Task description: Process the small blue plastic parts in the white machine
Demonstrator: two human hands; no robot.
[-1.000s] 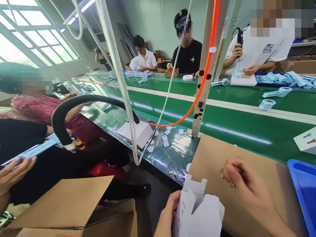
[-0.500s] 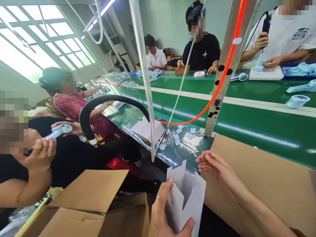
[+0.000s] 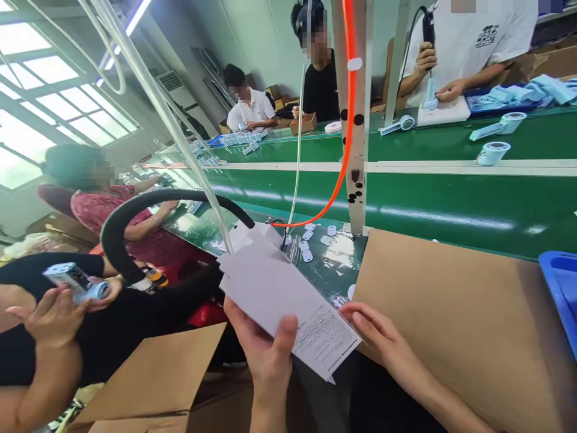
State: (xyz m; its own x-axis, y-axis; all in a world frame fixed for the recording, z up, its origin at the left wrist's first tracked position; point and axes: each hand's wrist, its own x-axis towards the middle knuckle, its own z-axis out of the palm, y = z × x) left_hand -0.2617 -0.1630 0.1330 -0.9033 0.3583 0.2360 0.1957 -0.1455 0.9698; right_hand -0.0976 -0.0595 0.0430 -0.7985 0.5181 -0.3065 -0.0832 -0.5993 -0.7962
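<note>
A small white carton [image 3: 279, 297] with fine print on one face lies tilted in front of me, its open flaps pointing up and to the left. My left hand [image 3: 264, 349] grips it from below, thumb pressed on the printed face. My right hand [image 3: 378, 340] holds its lower right end with the fingertips. Both hands hover just off the near edge of a brown cardboard sheet [image 3: 451, 313] on the bench.
A green conveyor belt [image 3: 451, 198] runs behind the cardboard, with light blue fan parts [image 3: 492, 153] on it. A blue bin [image 3: 563, 288] is at right, an open cardboard box [image 3: 157, 385] at lower left. A black hose [image 3: 135, 210], clear tubing and co-workers surround the line.
The white carton has been turned from upright with its open top up to lying flat and tilted, printed face up. My right hand has come onto its end.
</note>
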